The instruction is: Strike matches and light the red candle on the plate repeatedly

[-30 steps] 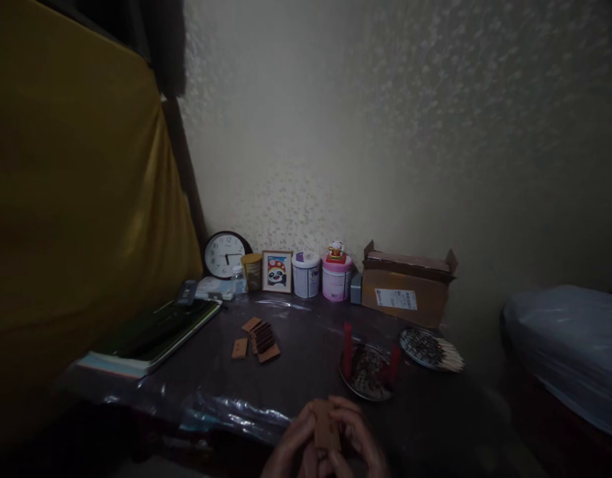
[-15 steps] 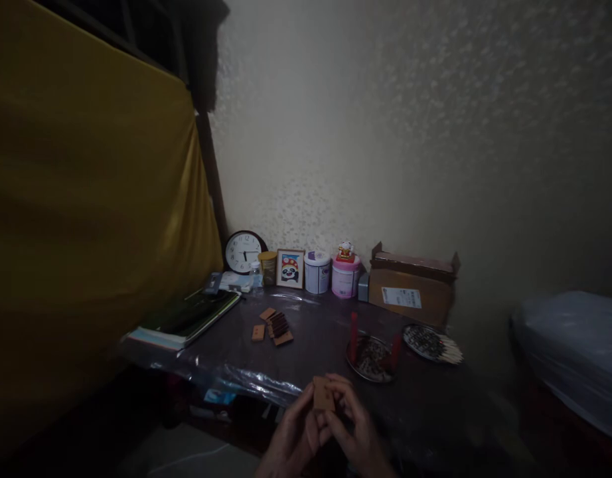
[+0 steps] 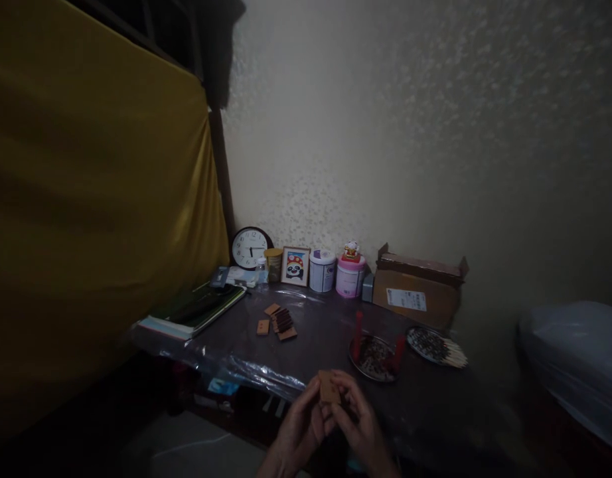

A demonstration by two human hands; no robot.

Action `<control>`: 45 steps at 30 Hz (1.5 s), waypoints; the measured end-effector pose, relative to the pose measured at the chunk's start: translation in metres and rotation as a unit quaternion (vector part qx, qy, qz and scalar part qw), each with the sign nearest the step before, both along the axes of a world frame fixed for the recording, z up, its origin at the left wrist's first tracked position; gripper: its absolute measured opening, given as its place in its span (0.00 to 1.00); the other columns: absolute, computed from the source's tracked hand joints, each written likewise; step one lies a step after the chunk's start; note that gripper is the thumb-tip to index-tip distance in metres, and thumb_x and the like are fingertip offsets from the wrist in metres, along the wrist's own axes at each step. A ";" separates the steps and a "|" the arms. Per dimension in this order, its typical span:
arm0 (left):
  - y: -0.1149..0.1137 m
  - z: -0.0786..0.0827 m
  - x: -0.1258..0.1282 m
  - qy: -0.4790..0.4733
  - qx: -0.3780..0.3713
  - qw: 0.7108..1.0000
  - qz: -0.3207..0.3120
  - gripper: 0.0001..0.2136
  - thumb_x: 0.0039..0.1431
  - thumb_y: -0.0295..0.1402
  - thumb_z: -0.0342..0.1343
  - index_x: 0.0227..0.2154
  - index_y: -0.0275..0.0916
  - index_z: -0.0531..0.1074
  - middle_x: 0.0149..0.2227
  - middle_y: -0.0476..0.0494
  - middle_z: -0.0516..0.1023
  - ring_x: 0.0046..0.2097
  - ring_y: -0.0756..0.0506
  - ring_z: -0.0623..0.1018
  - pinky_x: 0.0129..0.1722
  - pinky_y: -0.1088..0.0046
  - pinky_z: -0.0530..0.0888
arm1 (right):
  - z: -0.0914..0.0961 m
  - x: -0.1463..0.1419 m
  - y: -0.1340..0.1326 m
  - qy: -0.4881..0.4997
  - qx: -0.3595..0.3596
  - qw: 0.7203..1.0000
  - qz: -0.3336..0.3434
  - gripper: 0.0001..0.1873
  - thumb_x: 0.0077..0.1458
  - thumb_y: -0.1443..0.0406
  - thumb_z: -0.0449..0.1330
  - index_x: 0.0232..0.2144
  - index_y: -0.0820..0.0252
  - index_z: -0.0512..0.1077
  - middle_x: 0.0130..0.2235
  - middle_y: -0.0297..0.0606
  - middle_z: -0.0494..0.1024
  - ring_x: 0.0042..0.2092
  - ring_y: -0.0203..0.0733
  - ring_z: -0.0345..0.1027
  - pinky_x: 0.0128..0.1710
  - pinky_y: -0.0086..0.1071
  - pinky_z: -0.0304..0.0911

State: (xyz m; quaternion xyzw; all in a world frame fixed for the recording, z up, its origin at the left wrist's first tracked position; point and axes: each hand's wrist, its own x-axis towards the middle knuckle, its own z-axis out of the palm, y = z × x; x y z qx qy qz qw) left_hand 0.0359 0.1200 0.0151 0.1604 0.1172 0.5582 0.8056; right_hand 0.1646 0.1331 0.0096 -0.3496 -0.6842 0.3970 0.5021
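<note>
Both my hands hold a small brown matchbox (image 3: 329, 388) over the front edge of the table. My left hand (image 3: 302, 419) grips its left side, and my right hand (image 3: 356, 413) has thumb and fingers on its right side. The box looks closed, though my fingers hide part of it. Beyond my hands lies a pile of similar matchboxes (image 3: 282, 321), some showing dark striking sides. To the right, a round metal plate (image 3: 353, 364) carries red candles (image 3: 358, 335) and dark burnt bits. Farther right, a second plate (image 3: 412, 340) holds burnt matches and pale-stemmed matchsticks (image 3: 455, 354).
Along the wall stand a clock (image 3: 249, 247), a panda picture (image 3: 295, 266), a white tub (image 3: 322, 271), a pink tub (image 3: 350, 277) with a figurine, and a cardboard box (image 3: 415, 292). Books (image 3: 191, 312) lie at left beside a yellow curtain (image 3: 97, 199). Plastic sheeting covers the table (image 3: 306, 345).
The camera view has shifted slightly, so the scene sits a little farther right. Both hands keep hold of the matchbox, with hardly any change in grip.
</note>
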 end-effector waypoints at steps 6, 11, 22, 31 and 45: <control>0.001 -0.003 0.002 -0.011 0.015 1.000 0.004 0.09 0.57 0.31 0.51 0.39 0.37 0.72 0.38 0.40 0.78 0.39 0.45 0.77 0.41 0.70 0.69 | 0.001 0.002 0.000 0.001 -0.004 1.000 -0.003 0.16 0.53 0.64 0.55 0.46 0.54 0.66 0.51 0.41 0.68 0.53 0.46 0.62 0.52 0.37 0.59; 0.001 0.000 0.002 -0.009 0.007 1.000 -0.001 0.08 0.57 0.31 0.51 0.38 0.37 0.72 0.36 0.41 0.79 0.38 0.46 0.77 0.41 0.70 0.69 | 0.001 0.002 0.000 0.003 0.000 1.000 -0.011 0.15 0.53 0.64 0.56 0.45 0.55 0.67 0.49 0.41 0.70 0.51 0.45 0.64 0.51 0.36 0.61; 0.000 -0.002 0.003 0.009 0.006 1.000 0.005 0.08 0.57 0.31 0.52 0.39 0.38 0.71 0.37 0.43 0.78 0.39 0.47 0.77 0.39 0.72 0.70 | 0.008 -0.001 -0.007 0.026 -0.032 0.999 -0.030 0.17 0.52 0.61 0.57 0.46 0.56 0.68 0.51 0.42 0.71 0.53 0.47 0.64 0.52 0.39 0.60; 0.000 0.003 0.004 0.038 0.017 0.999 0.007 0.11 0.58 0.31 0.51 0.43 0.39 0.71 0.37 0.43 0.79 0.37 0.47 0.77 0.39 0.70 0.70 | 0.011 -0.004 -0.013 0.048 -0.074 0.995 -0.055 0.18 0.52 0.61 0.56 0.46 0.57 0.67 0.48 0.43 0.73 0.48 0.47 0.68 0.44 0.36 0.66; -0.001 -0.004 0.004 0.067 0.003 0.998 -0.011 0.15 0.58 0.32 0.51 0.48 0.44 0.67 0.41 0.44 0.77 0.42 0.46 0.75 0.43 0.68 0.68 | 0.013 -0.012 -0.022 0.066 -0.080 0.990 -0.100 0.15 0.52 0.64 0.54 0.43 0.57 0.66 0.41 0.38 0.74 0.36 0.39 0.71 0.34 0.30 0.68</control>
